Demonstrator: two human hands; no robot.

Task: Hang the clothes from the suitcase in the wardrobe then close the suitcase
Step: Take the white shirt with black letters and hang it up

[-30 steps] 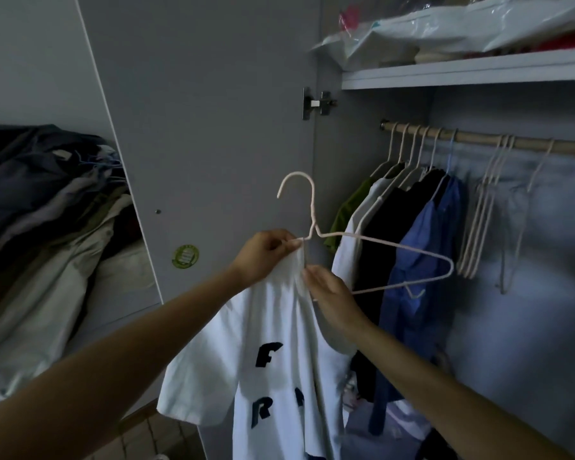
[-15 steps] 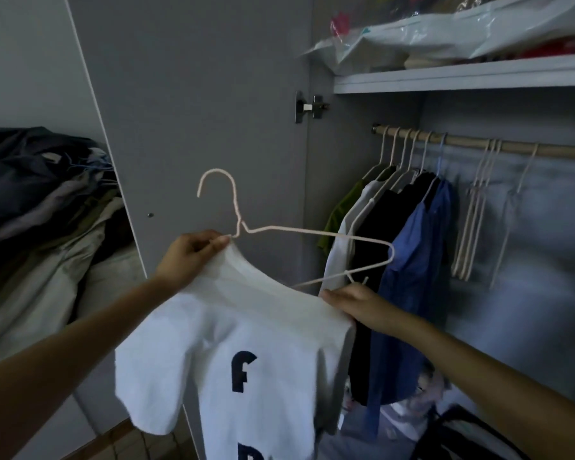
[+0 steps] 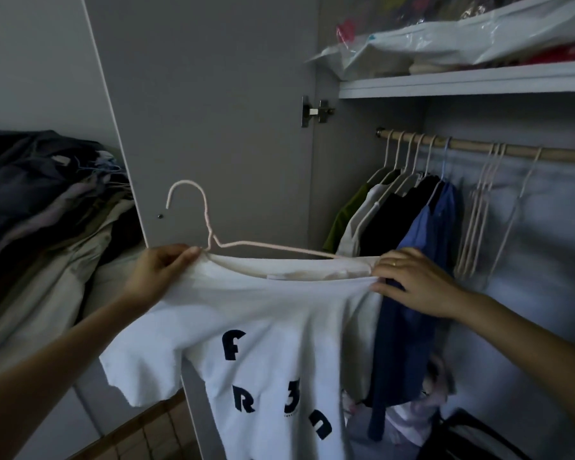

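A white T-shirt (image 3: 266, 320) with dark letters hangs in front of me on a pale pink wire hanger (image 3: 206, 224). The hanger's arm now sits inside the stretched neckline. My left hand (image 3: 160, 270) pinches the collar at the hanger's neck. My right hand (image 3: 412, 280) grips the collar's other end. The wooden wardrobe rail (image 3: 565, 156) runs behind, at the upper right, apart from the hanger's hook. The suitcase is out of view.
Green, white, black and blue clothes (image 3: 412, 220) hang on the rail's left part, with bare hangers (image 3: 478, 227) further right. The open wardrobe door (image 3: 206, 94) stands behind the shirt. A pile of clothes (image 3: 47, 207) lies at the left. Plastic bags (image 3: 445, 38) fill the shelf above.
My hands have spread apart, stretching the collar wide over the hanger. The hanger's right arm, bare before, now lies inside the neckline. The shirt hangs flatter and lower.
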